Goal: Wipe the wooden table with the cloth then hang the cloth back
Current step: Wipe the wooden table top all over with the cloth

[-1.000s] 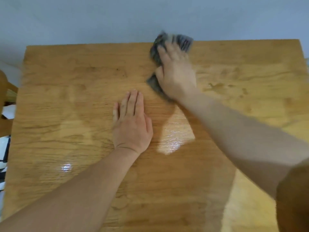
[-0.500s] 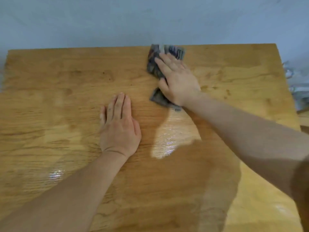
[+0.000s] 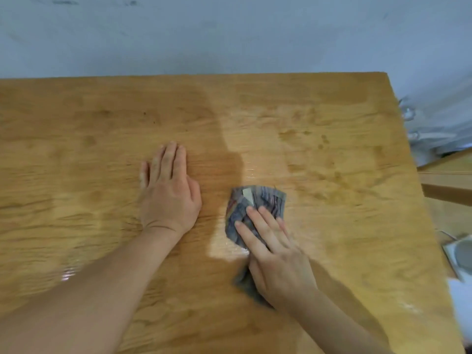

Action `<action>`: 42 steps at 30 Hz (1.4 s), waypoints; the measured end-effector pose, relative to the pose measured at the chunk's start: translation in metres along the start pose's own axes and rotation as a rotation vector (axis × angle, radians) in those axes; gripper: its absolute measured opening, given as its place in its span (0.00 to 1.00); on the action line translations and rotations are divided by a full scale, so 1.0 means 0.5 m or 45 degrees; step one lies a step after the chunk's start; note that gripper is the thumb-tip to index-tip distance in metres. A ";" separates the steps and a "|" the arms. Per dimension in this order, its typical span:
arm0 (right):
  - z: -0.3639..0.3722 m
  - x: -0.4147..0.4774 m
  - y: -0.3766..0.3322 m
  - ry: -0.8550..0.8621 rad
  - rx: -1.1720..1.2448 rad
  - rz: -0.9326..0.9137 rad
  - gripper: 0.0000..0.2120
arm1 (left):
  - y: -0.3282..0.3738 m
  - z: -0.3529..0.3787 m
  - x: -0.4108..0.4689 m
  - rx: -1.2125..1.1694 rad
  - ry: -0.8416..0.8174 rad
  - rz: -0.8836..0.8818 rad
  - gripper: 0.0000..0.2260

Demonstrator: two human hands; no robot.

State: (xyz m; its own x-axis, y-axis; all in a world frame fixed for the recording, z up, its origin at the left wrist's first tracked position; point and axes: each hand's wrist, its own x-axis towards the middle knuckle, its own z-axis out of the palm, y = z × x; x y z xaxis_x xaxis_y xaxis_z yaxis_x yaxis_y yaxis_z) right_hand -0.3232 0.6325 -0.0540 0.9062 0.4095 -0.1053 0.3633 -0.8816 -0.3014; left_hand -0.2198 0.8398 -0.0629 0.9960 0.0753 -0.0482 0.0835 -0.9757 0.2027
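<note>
The wooden table (image 3: 332,154) fills most of the view, its top glossy with light patches. A grey-blue patterned cloth (image 3: 255,203) lies folded on it, right of centre. My right hand (image 3: 278,261) presses flat on the cloth's near part, fingers spread over it. My left hand (image 3: 169,192) rests flat on the bare wood to the cloth's left, fingers together, holding nothing.
A pale blue-grey wall (image 3: 229,34) runs behind the table's far edge. Past the right edge stand a wooden piece of furniture (image 3: 449,180), some white items (image 3: 429,134) and a white object with a grey round part (image 3: 459,254).
My right hand has dragged the cloth from the table's far edge toward me, to the middle. The view has shifted left, so the table's right edge shows more.
</note>
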 end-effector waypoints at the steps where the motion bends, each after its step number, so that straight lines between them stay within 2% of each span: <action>1: 0.002 -0.020 0.008 -0.006 -0.005 -0.004 0.25 | 0.000 0.000 -0.002 0.001 -0.007 0.001 0.25; 3: 0.006 -0.004 0.006 0.051 0.046 0.078 0.25 | 0.001 -0.001 -0.002 0.010 -0.023 -0.004 0.25; 6: 0.009 0.110 -0.043 0.166 0.052 0.291 0.28 | 0.014 -0.001 -0.004 -0.022 -0.026 -0.064 0.24; 9: 0.016 0.209 -0.071 0.154 0.040 0.268 0.27 | 0.039 -0.002 -0.033 -0.165 -0.013 -0.168 0.22; 11: 0.016 0.191 -0.048 0.203 0.054 0.235 0.25 | 0.057 -0.005 -0.065 -0.211 -0.050 -0.124 0.22; 13: 0.015 0.110 -0.016 0.197 0.086 0.188 0.24 | 0.075 -0.007 -0.095 -0.187 -0.102 -0.005 0.22; 15: 0.007 0.013 0.036 0.170 0.045 0.238 0.25 | 0.103 0.003 -0.113 -0.148 -0.128 0.143 0.22; 17: -0.012 -0.058 0.112 0.212 0.014 0.390 0.26 | 0.141 0.019 -0.123 -0.132 -0.132 0.231 0.23; 21: -0.057 -0.095 0.245 0.314 0.026 0.861 0.28 | 0.189 0.040 -0.124 -0.133 -0.096 0.137 0.25; 23: -0.054 -0.068 0.252 0.408 0.050 1.113 0.28 | 0.192 0.045 -0.122 -0.097 -0.074 0.136 0.25; 25: -0.037 -0.020 0.198 0.495 0.019 1.277 0.29 | 0.191 0.047 -0.121 -0.090 -0.060 0.130 0.25; 27: -0.014 0.031 0.109 0.482 0.012 1.151 0.29 | 0.189 0.048 -0.123 -0.088 -0.036 0.129 0.25; 30: 0.010 0.075 0.019 0.418 0.043 0.745 0.28 | 0.185 0.049 -0.127 -0.096 -0.011 0.144 0.25; 34: -0.018 0.021 0.124 0.302 0.034 0.435 0.26 | 0.195 0.043 -0.128 -0.096 -0.036 0.121 0.25; 35: -0.031 0.002 0.174 0.323 0.020 0.474 0.26 | 0.198 0.043 -0.128 -0.089 -0.050 0.115 0.24; 39: -0.094 -0.027 0.366 0.401 -0.039 0.908 0.27 | 0.202 0.043 -0.129 -0.058 -0.067 0.108 0.24; 42: -0.115 0.002 0.407 0.470 0.033 1.163 0.28 | 0.203 0.046 -0.123 -0.058 -0.044 0.106 0.24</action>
State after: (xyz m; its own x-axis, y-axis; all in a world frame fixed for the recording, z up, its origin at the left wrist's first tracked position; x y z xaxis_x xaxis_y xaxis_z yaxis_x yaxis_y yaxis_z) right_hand -0.2358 0.4399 -0.0610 0.8483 -0.5295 -0.0073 -0.5111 -0.8152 -0.2725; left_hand -0.2733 0.7314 -0.0619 0.9979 -0.0139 -0.0632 0.0025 -0.9678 0.2519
